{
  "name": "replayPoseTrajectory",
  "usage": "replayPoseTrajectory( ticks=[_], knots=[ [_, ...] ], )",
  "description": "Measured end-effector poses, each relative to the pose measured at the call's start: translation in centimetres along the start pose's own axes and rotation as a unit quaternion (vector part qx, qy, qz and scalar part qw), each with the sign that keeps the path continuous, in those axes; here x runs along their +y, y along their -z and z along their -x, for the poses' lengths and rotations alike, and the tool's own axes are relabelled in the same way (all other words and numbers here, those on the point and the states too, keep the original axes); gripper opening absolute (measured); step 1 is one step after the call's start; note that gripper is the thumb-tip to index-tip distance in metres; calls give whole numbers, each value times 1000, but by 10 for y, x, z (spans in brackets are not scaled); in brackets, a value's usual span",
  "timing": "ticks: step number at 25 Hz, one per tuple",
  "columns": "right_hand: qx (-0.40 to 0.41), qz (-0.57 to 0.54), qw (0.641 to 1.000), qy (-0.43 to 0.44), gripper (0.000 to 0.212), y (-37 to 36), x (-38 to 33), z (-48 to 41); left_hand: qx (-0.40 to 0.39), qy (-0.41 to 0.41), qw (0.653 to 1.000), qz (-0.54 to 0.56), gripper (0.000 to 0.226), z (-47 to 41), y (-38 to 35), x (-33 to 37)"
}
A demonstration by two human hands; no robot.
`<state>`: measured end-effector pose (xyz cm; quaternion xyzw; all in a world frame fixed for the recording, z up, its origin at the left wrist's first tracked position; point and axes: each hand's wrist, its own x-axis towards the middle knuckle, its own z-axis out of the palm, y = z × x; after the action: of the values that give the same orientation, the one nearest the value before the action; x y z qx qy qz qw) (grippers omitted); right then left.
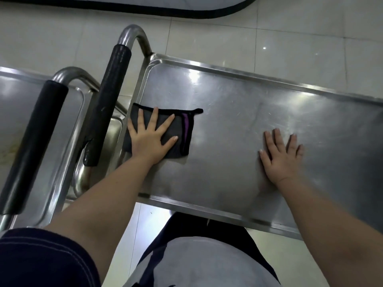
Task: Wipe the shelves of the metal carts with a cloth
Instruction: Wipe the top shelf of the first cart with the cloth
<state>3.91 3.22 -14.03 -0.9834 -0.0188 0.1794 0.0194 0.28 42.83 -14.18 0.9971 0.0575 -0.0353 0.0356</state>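
Note:
A steel cart's top shelf [238, 104] fills the middle and right of the view. A folded dark grey cloth [184, 137] with black edging and a purple stripe lies at the shelf's left end. My left hand [150, 135] presses flat on the cloth with its fingers spread. My right hand [279, 156] rests flat on the bare metal to the right, near the shelf's front edge, holding nothing.
A second steel cart [62, 125] stands on the left, its shelf beside the first. Two black-padded push handles [109, 100] [33, 146] rise between the carts. Pale floor tiles [269, 34] lie beyond, with a dark-edged mat [145, 3] at the top.

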Motion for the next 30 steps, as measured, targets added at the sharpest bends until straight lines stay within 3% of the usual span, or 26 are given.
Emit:
replayPoseTrajectory(
  ticks=[11,16,20,24,30],
  knots=[
    [-12,21,996,91,63,-20,-39,34,-56,117,991,-10,68,100,-6,-28],
    [-17,17,996,88,62,-16,-40,35,-60,113,992,7,68,121,-16,51],
    [18,-70,988,138,61,-4,5,36,-59,129,990,22,67,115,-19,80],
    [11,10,999,33,58,-10,71,50,-46,119,992,15,67,114,-20,91],
    [12,16,999,35,59,-18,73,47,-68,66,995,33,66,79,-27,209]
  ],
)
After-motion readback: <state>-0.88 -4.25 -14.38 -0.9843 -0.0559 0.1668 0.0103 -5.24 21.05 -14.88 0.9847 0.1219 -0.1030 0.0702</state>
